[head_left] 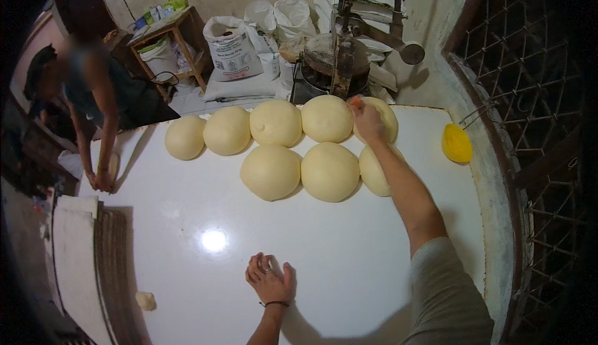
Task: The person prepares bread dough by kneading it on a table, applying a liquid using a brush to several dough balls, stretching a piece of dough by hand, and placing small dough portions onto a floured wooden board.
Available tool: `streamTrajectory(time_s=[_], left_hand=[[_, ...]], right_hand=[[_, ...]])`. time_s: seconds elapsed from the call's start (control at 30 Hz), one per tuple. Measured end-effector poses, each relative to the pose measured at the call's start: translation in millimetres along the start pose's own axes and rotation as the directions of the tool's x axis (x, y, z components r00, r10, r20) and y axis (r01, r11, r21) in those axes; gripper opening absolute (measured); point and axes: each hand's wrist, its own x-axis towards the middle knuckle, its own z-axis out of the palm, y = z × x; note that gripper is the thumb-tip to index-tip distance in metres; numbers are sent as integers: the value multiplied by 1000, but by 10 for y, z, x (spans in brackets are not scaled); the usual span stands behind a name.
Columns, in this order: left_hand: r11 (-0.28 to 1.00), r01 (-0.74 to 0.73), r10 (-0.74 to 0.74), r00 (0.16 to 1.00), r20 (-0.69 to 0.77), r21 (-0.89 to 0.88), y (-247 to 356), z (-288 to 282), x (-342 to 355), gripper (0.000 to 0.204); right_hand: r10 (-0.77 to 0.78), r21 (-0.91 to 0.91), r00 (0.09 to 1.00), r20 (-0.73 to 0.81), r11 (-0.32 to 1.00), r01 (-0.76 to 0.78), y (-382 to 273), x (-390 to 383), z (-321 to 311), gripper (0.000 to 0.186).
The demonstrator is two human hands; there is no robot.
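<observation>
Smooth pale dough balls stand in two rows on the white table (pixel 187 214), several in the back row and three in front. My right arm reaches across the front right dough ball (pixel 374 172). At the back right dough ball (pixel 387 121), my right hand (pixel 369 122) is closed, with a small reddish-orange bit showing at its fingertips; what it is cannot be made out. The back-row dough ball (pixel 327 119) lies just left of that hand. Near the table's front edge my left hand (pixel 269 281) rests palm down, fingers spread and holding nothing.
A yellow bowl-shaped scoop (pixel 456 143) lies at the right edge, beside a metal lattice. Stacked boards (pixel 81 251) and a small dough scrap (pixel 146 301) are at left. Another person (pixel 93 96) works at the far left corner. Behind stand a rusty machine (pixel 339 55) and white sacks (pixel 232 49).
</observation>
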Motion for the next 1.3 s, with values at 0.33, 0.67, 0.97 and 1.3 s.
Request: streamTrajectory(time_s=[0.33, 0.67, 0.97, 1.3], left_hand=[[999, 47, -49, 986, 158, 11, 27, -117, 118, 58], [992, 8, -32, 980, 196, 125, 97, -146, 146, 56], [998, 23, -30, 991, 127, 60, 20, -136, 96, 56], [995, 95, -92, 960, 264, 1, 83, -318, 175, 60]], right_hand=[[-125, -293, 992, -33, 950, 110, -503, 693, 447, 14], [-134, -483, 991, -26, 870, 105, -402, 878, 532, 22], [122, 169, 992, 37, 978, -126, -460, 220, 127, 18], [-73, 286, 843, 533, 953, -98, -1366, 319, 1518, 18]])
